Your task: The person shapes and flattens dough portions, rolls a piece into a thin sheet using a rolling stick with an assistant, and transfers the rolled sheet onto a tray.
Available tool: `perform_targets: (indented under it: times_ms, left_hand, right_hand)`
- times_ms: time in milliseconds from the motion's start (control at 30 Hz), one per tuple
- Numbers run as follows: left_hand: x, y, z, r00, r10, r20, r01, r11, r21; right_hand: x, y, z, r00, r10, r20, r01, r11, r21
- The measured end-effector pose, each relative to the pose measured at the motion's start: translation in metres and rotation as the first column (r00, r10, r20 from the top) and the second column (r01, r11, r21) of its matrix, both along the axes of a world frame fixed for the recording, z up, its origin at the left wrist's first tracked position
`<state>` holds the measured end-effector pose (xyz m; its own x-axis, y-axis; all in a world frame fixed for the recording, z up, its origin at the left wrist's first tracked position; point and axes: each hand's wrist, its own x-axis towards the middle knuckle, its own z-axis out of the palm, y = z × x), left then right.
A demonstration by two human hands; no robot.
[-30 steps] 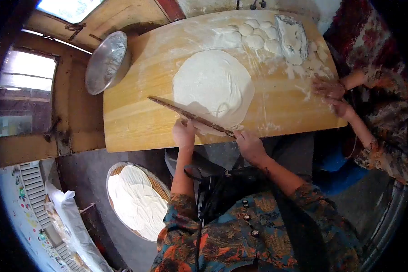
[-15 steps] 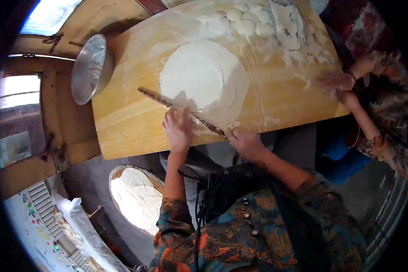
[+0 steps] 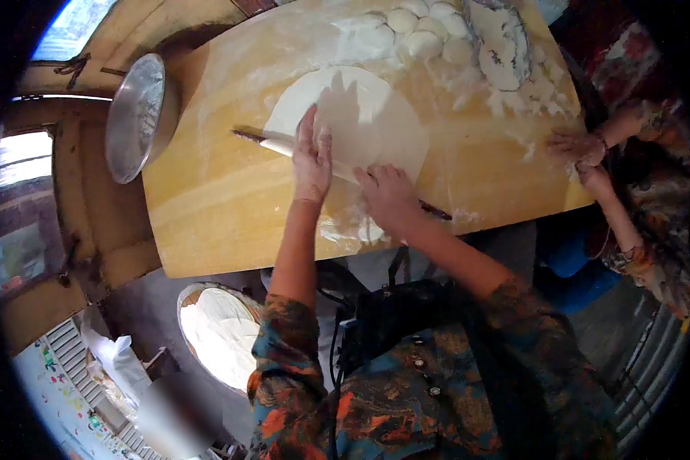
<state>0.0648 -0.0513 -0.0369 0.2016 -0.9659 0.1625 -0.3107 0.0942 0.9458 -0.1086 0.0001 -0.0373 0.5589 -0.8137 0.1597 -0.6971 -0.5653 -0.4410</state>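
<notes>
A round, thin sheet of dough [image 3: 395, 123] lies on the wooden board, its near edge wound in a pale layer around a long rolling pin [image 3: 435, 210]. The pin lies slantwise, its dark ends showing at either side. My left hand [image 3: 312, 165] rests on the wrapped pin left of its middle, fingers stretched out and a little apart. Farther right, my right hand [image 3: 391, 198] is palm down with its fingers bent over the pin. A small part of the dough [image 3: 368, 230] shows below the pin, near the board's front edge.
Several dough balls [image 3: 422, 44] and a floury container [image 3: 502, 46] sit at the board's [image 3: 222, 207] far right. A metal bowl [image 3: 136, 119] stands left. Another person's hands [image 3: 579, 149] are at the right edge. Dough sheets [image 3: 221, 333] lie on a round tray below. Someone's blurred head [image 3: 180, 414] appears lower left.
My hands and the rolling pin have moved forward onto the dough. The dough's near edge is now wound around the pin. My right hand has left the pin's end and moved inward. A blurred head has appeared lower left.
</notes>
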Motion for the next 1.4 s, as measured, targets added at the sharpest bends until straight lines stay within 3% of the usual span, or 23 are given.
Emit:
perform_targets:
  times_ms: [67, 133, 233, 367, 467, 767, 867, 967, 1000, 1067, 1167, 1233, 1300, 1400]
  left_hand:
    - [0.029, -0.001, -0.006, 0.913, -0.074, 0.401, 0.058, 0.997, 0.053]
    - [0.048, 0.018, 0.006, 0.675, -0.198, 0.711, 0.154, 0.98, 0.128]
    - [0.05, 0.052, 0.02, 0.573, -0.17, 0.802, 0.192, 0.979, 0.07]
    - [0.042, 0.1, 0.019, 0.62, -0.231, 0.75, 0.303, 0.952, 0.043]
    - [0.028, 0.131, 0.022, 0.643, -0.187, 0.743, 0.275, 0.962, 0.004]
    - [0.017, 0.167, 0.016, 0.659, -0.287, 0.695, 0.281, 0.951, 0.126]
    - [0.021, 0.155, 0.018, 0.662, -0.205, 0.721, 0.22, 0.973, 0.074]
    - [0.024, 0.146, 0.029, 0.645, -0.153, 0.748, 0.18, 0.983, 0.045]
    - [0.024, 0.147, 0.033, 0.638, -0.138, 0.758, 0.16, 0.986, 0.045]
    - [0.025, 0.147, 0.018, 0.588, -0.181, 0.788, 0.145, 0.982, 0.118]
    - [0.016, 0.127, 0.003, 0.505, -0.343, 0.792, 0.068, 0.931, 0.359]
    - [0.027, 0.082, -0.014, 0.499, -0.216, 0.839, 0.0, 0.968, 0.249]
    - [0.036, 0.024, -0.012, 0.376, -0.096, 0.922, -0.097, 0.985, 0.142]
    - [0.042, -0.001, -0.023, 0.406, -0.032, 0.913, -0.135, 0.986, 0.095]
  right_hand:
    - [0.004, -0.012, -0.009, 1.0, 0.002, -0.03, -0.002, 1.0, -0.001]
    - [-0.006, -0.021, -0.012, 0.999, 0.025, -0.043, -0.028, 0.996, -0.083]
    - [-0.035, -0.025, 0.0, 0.991, 0.124, -0.042, -0.13, 0.971, -0.199]
    - [-0.072, 0.0, 0.007, 0.972, 0.233, 0.001, -0.229, 0.957, -0.18]
    - [-0.088, 0.028, 0.0, 0.971, 0.239, -0.002, -0.235, 0.953, -0.191]
    - [-0.094, 0.079, -0.005, 0.972, 0.117, -0.204, -0.151, 0.976, -0.158]
    - [-0.077, 0.051, -0.006, 0.972, 0.058, -0.229, -0.075, 0.995, -0.065]
    - [-0.062, 0.016, 0.015, 0.958, -0.155, -0.239, 0.11, 0.975, -0.194]
    - [-0.064, 0.019, 0.015, 0.956, -0.114, -0.269, 0.085, 0.989, -0.119]
    - [-0.073, 0.03, 0.009, 0.947, -0.034, -0.32, 0.043, 0.999, 0.023]
    - [-0.073, 0.012, -0.009, 0.922, -0.049, -0.383, 0.001, 0.992, -0.125]
    - [-0.053, -0.049, -0.006, 0.899, -0.098, -0.428, 0.108, 0.994, 0.0]
    - [-0.037, -0.114, -0.023, 0.929, -0.234, -0.287, 0.105, 0.909, -0.403]
    - [-0.036, -0.137, -0.014, 0.906, -0.135, -0.402, 0.077, 0.984, -0.159]
